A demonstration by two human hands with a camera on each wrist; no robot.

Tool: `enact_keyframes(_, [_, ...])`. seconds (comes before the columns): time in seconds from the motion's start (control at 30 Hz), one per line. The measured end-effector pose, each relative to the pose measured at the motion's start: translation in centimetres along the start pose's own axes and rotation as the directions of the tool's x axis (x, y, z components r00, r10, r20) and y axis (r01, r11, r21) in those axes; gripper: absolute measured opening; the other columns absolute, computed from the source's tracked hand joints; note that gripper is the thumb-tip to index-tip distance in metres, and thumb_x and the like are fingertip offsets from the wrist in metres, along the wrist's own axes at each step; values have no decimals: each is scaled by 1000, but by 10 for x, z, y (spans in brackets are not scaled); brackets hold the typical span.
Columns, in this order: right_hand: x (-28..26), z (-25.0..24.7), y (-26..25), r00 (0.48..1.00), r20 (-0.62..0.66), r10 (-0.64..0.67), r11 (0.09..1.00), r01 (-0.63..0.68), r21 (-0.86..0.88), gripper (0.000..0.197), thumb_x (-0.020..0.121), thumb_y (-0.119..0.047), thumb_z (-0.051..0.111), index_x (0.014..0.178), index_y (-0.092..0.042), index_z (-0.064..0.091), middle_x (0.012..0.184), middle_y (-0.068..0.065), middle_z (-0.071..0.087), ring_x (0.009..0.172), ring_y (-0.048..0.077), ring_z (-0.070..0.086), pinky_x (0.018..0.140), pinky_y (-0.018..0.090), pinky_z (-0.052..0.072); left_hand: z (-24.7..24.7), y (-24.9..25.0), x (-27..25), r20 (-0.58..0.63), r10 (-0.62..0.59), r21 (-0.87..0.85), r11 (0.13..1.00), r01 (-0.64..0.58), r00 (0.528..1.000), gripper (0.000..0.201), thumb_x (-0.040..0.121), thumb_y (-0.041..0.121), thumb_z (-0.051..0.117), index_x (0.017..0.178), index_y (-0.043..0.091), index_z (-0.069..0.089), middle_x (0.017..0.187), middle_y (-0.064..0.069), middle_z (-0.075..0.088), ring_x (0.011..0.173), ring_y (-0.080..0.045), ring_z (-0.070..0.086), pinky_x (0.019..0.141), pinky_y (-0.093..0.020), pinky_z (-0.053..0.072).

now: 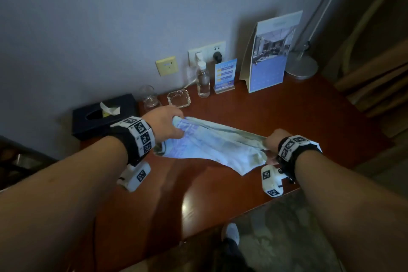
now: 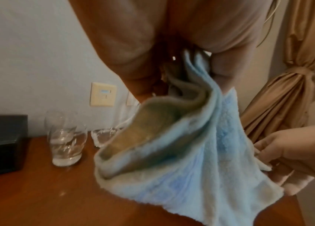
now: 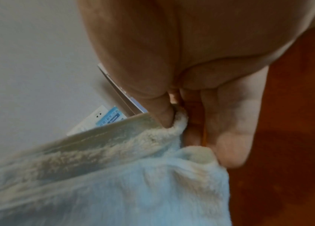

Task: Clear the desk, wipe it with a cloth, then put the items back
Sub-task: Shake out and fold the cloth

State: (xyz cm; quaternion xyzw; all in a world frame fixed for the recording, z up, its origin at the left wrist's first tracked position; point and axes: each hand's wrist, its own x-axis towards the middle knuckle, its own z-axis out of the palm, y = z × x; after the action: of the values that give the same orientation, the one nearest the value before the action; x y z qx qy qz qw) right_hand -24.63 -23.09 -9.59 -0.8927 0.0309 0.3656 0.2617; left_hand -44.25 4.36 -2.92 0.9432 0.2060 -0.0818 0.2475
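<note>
A light blue cloth (image 1: 212, 146) with a pale underside is stretched between both hands just above the reddish wooden desk (image 1: 220, 201). My left hand (image 1: 170, 125) grips its left end, bunched between thumb and fingers (image 2: 218, 67). My right hand (image 1: 272, 142) pinches the right corner of the cloth (image 3: 133, 183) between thumb and fingers (image 3: 230, 137). In the left wrist view the cloth (image 2: 191, 152) hangs in folds toward the right hand (image 2: 291, 152). Along the back of the desk stand a glass (image 1: 150, 97), a glass ashtray (image 1: 178, 99), a water bottle (image 1: 203, 80), a small blue sign (image 1: 225, 76) and a tall calendar card (image 1: 270, 51).
A black tissue box (image 1: 103, 115) sits at the desk's back left corner. A lamp base (image 1: 301, 66) stands at the back right by tied curtains (image 2: 287, 85). Wall sockets (image 1: 207, 52) with a plug and cable are behind the bottle. The desk's front edge runs above patterned carpet.
</note>
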Motion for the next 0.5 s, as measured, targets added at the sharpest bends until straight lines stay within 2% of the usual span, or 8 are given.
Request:
enact_keyframes(0.03, [2, 0, 0, 999, -48, 8, 998, -5, 62, 15, 98, -6, 57, 99, 7, 62, 82, 15, 70, 71, 29, 72, 60, 34, 64, -10, 6, -1, -17, 23, 12, 1000, -23, 1000, 25, 77, 27, 83, 90, 28, 61, 89, 12, 56, 80, -14, 56, 71, -26, 37])
enact_keyframes(0.07, [-2, -1, -2, 998, -55, 11, 991, -4, 135, 17, 97, -5, 56, 100, 9, 65, 81, 21, 73, 71, 34, 73, 68, 45, 65, -19, 11, -3, -31, 46, 25, 999, -45, 998, 23, 77, 25, 82, 89, 26, 63, 89, 10, 57, 80, -14, 56, 69, -26, 37])
enact_keyframes(0.17, [-11, -4, -11, 999, -42, -3, 959, 14, 282, 15, 96, -4, 59, 96, 10, 65, 71, 25, 70, 63, 34, 68, 72, 53, 61, -44, 24, -7, -80, 95, 37, 995, -92, 992, 21, 76, 17, 80, 82, 26, 61, 84, 8, 58, 75, -15, 57, 62, -23, 37])
enact_keyframes(0.27, [-16, -6, -14, 999, -40, -20, 943, 33, 330, 18, 93, -10, 66, 99, 7, 65, 72, 26, 72, 61, 35, 68, 75, 59, 61, -66, 36, -12, -114, 111, 67, 992, -104, 987, 21, 77, 12, 77, 82, 23, 60, 78, 10, 54, 67, -11, 51, 57, -20, 34])
enact_keyframes(0.33, [-21, -3, -18, 999, -7, -34, 929, 35, 368, 21, 91, -15, 69, 101, 2, 65, 80, 25, 74, 66, 36, 72, 71, 61, 61, -81, 43, -16, -122, 128, 81, 990, -118, 984, 17, 75, 15, 77, 85, 17, 63, 81, 6, 57, 72, -17, 53, 59, -23, 38])
enact_keyframes(0.37, [-24, -1, -20, 999, 9, -40, 925, 34, 377, 21, 91, -18, 70, 100, 0, 65, 86, 25, 74, 72, 37, 74, 70, 60, 61, -89, 47, -18, -124, 141, 93, 987, -130, 982, 20, 72, 22, 76, 87, 14, 65, 86, 0, 59, 76, -21, 55, 62, -26, 41])
enact_keyframes(0.43, [-30, 4, -24, 997, 59, -53, 908, 24, 418, 19, 95, -18, 67, 97, 0, 63, 95, 27, 73, 81, 38, 76, 65, 55, 63, -102, 53, -21, -111, 178, 132, 978, -163, 978, 37, 62, 33, 66, 90, 9, 67, 94, -8, 62, 82, -27, 58, 71, -34, 46])
enact_keyframes(0.5, [-31, 12, -29, 992, 110, -62, 890, 5, 457, 19, 97, -14, 66, 98, 4, 62, 98, 32, 72, 77, 36, 75, 58, 48, 63, -114, 58, -23, -103, 190, 174, 970, -170, 976, 45, 58, 36, 62, 93, 8, 68, 98, -7, 61, 86, -28, 59, 77, -37, 49])
